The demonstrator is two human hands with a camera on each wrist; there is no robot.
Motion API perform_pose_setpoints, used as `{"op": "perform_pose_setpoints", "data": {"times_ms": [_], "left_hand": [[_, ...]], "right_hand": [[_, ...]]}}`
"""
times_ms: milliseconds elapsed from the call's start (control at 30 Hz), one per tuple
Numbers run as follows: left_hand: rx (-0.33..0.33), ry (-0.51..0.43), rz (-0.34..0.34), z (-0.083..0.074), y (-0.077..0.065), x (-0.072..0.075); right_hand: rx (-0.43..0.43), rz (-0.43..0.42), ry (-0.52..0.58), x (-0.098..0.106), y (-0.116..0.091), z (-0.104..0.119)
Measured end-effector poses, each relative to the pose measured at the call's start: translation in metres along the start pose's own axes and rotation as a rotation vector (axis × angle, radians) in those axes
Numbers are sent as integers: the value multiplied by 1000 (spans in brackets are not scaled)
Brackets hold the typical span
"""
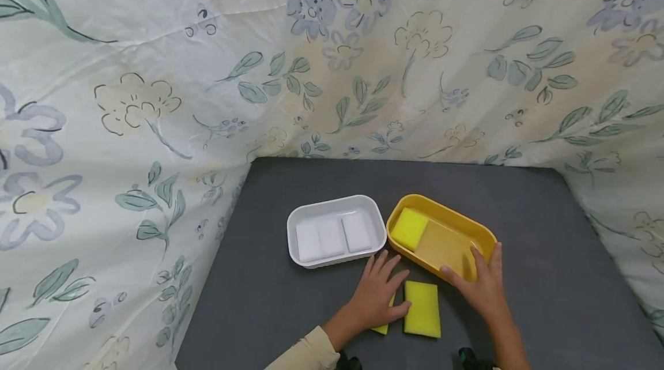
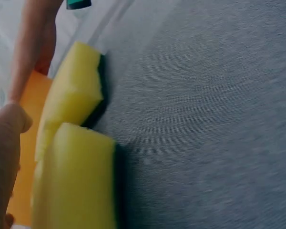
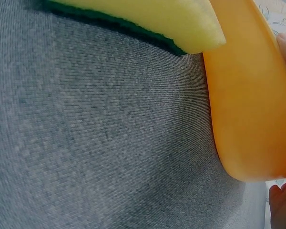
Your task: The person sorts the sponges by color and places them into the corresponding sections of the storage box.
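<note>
- Your left grip [image 1: 376, 295] has its fingers apart; it is over one sponge [image 1: 383, 329], mostly hidden, and its thumb is at the left edge of a second sponge [image 1: 422, 309]. I cannot tell if it touches them.
- Your right grip [image 1: 479, 286] is clamped on the near right corner of the yellow tray [image 1: 446, 243], thumb and fingers around the rim.
- These two sponges lie side by side on the bench [image 1: 259, 324], in front of the yellow tray; a third sponge [image 1: 410, 229] is inside it, at the left end.
- The sponges should be light, soft and not fragile. You can pinch one lightly by its long sides; the dark green layer [image 2: 119, 186] underneath is probably stiffer and rougher.
- The yellow tray looks smooth and stiff, so it may slide; its rim is a good hold.
</note>
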State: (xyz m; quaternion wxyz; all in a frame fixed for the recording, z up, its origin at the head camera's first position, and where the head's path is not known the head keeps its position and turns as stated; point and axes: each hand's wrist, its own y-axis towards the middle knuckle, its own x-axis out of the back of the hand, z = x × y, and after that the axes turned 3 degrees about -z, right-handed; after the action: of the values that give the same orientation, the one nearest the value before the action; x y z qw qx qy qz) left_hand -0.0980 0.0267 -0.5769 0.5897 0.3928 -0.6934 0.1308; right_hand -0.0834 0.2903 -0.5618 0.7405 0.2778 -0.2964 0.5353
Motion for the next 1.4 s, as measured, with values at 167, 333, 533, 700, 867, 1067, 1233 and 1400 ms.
{"op": "perform_pose_setpoints", "data": {"times_ms": [167,333,533,700,867,1067,1233,1400], "left_hand": [[48,23,151,-2,-11,-4],[75,14,140,-1,-18,-4],[82,20,128,-1,-32,-4],[65,60,143,-4,-45,-2],[31,90,208,-3,-58,2],[-40,66,291,5,-64,16],[-56,1,324,19,-54,30],[-30,-64,372,23,-42,38]], "right_hand": [[-15,15,-16,2,0,1],[-11,27,-15,2,1,1],[-24,26,-16,2,0,0],[-29,24,-27,3,0,-1],[-32,36,-19,3,0,0],[-29,45,-14,2,0,0],[-28,49,-14,1,0,0],[-30,47,-21,2,0,-1]]}}
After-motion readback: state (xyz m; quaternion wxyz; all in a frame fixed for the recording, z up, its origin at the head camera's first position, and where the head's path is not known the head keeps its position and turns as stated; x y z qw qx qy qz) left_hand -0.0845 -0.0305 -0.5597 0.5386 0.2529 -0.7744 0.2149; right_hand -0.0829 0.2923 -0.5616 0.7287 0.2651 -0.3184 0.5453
